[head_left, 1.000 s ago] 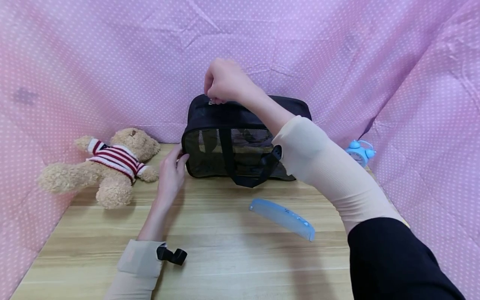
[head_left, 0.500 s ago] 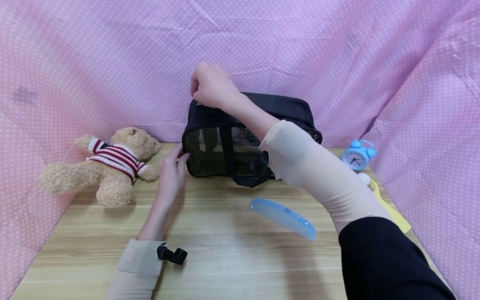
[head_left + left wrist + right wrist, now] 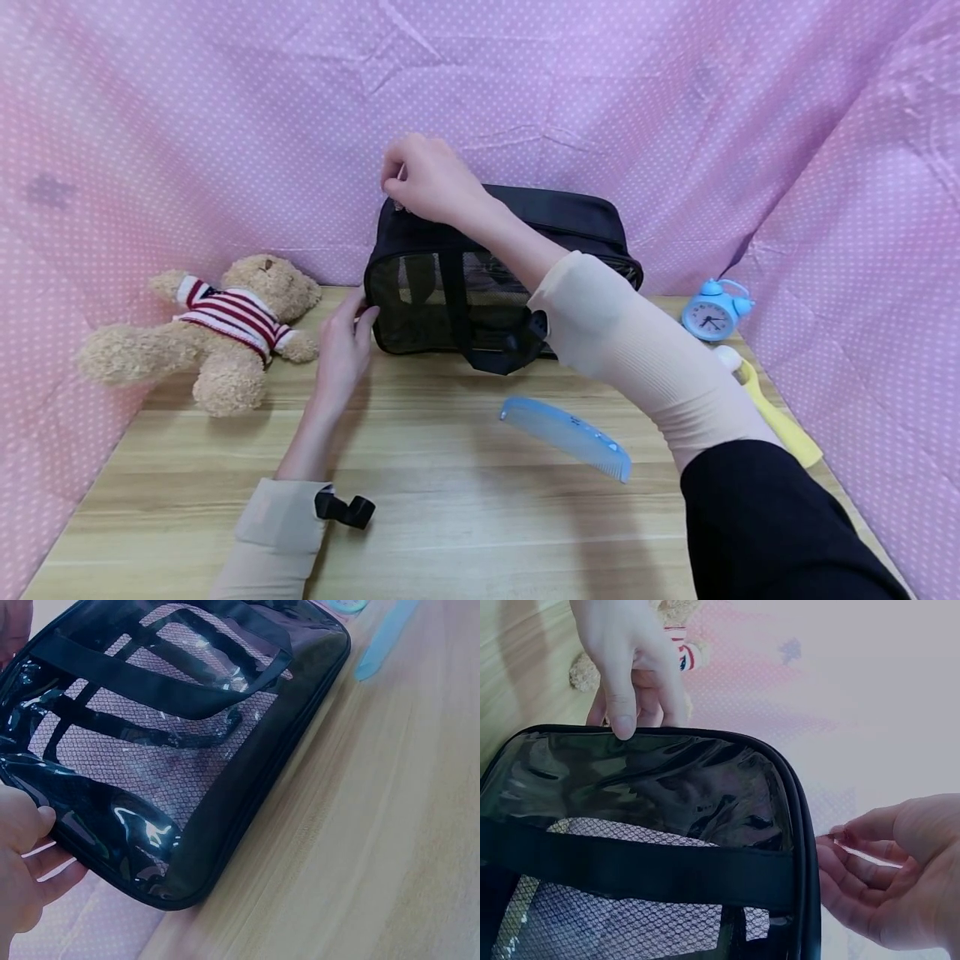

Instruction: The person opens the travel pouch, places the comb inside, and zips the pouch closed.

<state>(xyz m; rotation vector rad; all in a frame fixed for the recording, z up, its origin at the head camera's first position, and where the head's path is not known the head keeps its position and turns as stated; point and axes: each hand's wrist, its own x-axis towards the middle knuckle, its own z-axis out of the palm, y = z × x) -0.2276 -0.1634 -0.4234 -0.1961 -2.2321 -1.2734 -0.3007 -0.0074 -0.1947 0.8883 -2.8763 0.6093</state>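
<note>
A black bag (image 3: 420, 312) with clear front panel, mesh and a strap handle stands upright at the back of the table. At its left end my left hand (image 3: 345, 342) grips the edge; in the left wrist view the thumb lies on the clear panel and the other fingers go behind. My right hand (image 3: 431, 179) is at the bag's top left corner. Its thumb and index finger pinch a small zipper pull, mostly hidden; the right wrist view shows those curled fingers (image 3: 855, 859) right against the bag's top edge. A blue comb (image 3: 566, 437) lies in front of the bag.
To the left a teddy bear (image 3: 225, 333) in a striped sweater lies on the table. Along the right edge stand a blue alarm clock (image 3: 708, 312) and a yellow-handled thing (image 3: 783, 425) with a white end, partly behind my sleeve. Pink dotted cloth (image 3: 480, 83) hangs behind.
My right hand has moved left along the bag's top to the corner, then dipped slightly. The bag's right end, clock and yellow-handled thing show more now. My left hand stays in place.
</note>
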